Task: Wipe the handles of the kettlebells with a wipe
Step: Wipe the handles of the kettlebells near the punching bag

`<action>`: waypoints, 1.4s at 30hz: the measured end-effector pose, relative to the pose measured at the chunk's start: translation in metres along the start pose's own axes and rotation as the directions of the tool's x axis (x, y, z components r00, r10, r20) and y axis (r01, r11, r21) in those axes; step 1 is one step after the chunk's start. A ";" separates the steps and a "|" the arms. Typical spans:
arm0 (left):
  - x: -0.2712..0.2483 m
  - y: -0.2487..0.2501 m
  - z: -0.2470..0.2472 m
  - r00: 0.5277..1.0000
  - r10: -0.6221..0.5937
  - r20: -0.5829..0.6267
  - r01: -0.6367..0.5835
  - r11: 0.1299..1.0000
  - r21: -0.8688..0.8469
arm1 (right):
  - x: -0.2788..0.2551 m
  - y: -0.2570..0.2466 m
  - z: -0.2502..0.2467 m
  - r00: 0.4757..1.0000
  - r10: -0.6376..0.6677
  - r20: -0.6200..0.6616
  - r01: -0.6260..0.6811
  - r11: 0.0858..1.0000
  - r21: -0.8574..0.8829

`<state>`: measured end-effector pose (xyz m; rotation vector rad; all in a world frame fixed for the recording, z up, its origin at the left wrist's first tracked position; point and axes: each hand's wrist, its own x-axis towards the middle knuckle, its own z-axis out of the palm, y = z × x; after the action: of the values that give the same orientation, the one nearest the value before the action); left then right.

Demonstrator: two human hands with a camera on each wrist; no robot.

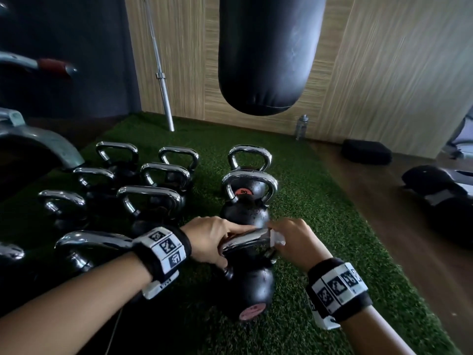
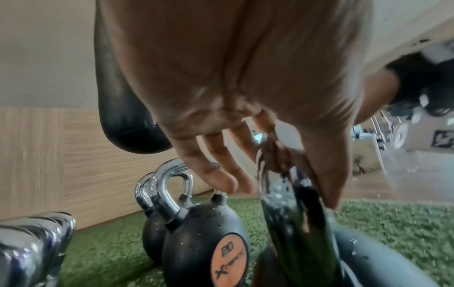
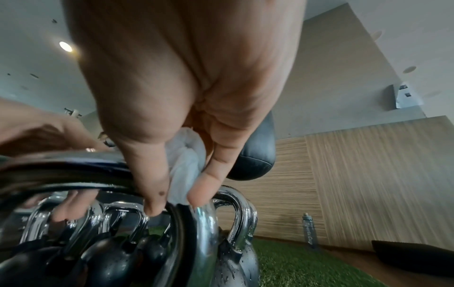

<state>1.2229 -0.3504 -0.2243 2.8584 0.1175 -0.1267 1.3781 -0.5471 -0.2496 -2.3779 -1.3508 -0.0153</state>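
Left hand (image 1: 210, 238) grasped the nearest kettlebell's chrome handle (image 1: 245, 242), right hand (image 1: 294, 242) at its three o'clock end pinched a white wipe (image 3: 184, 165) against it, other kettlebells (image 1: 153, 185) at ten o'clock on green turf (image 1: 320, 226)

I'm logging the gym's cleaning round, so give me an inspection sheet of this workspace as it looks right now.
Surface: green turf mat, wood floor beside it.
Job's things: nearest kettlebell, chrome handle; white wipe against the handle's right end; other kettlebells stand in rows; droplets on the 20 kettlebell.
Clutter: water bottle, black pad by the wall.
Hands: left hand holds the handle; right hand pinches the wipe.
Cables: nothing seen.
Surroundings: punching bag, barbell, wood-panel wall.
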 end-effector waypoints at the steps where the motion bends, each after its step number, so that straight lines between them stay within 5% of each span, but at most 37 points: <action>1: 0.004 -0.004 -0.004 1.000 0.009 0.027 -0.010 0.999 0.037 | -0.004 0.000 0.000 1.000 0.017 -0.004 -0.017 1.000 0.006; 19: 0.018 -0.015 -0.004 0.995 0.076 0.065 -0.083 0.988 0.127 | -0.012 0.003 0.000 0.963 0.269 0.016 -0.268 0.951 0.156; 24: 0.016 -0.012 -0.058 0.949 0.067 0.307 -0.145 0.960 0.241 | -0.007 0.004 -0.035 0.948 0.259 0.183 -0.289 0.944 0.162; 34: 0.058 -0.058 -0.212 0.970 0.049 0.238 -0.102 0.971 0.218 | 0.077 -0.011 -0.099 0.963 0.270 0.002 -0.245 0.872 0.424; 42: 0.124 -0.117 -0.217 0.976 -0.003 0.217 -0.021 0.994 0.107 | 0.145 0.013 -0.082 0.953 0.302 0.001 -0.268 0.844 0.465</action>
<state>1.3516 -0.1690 -0.0600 2.9293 0.0542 -0.4546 1.4814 -0.4620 -0.1493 -2.1133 -0.8339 0.2730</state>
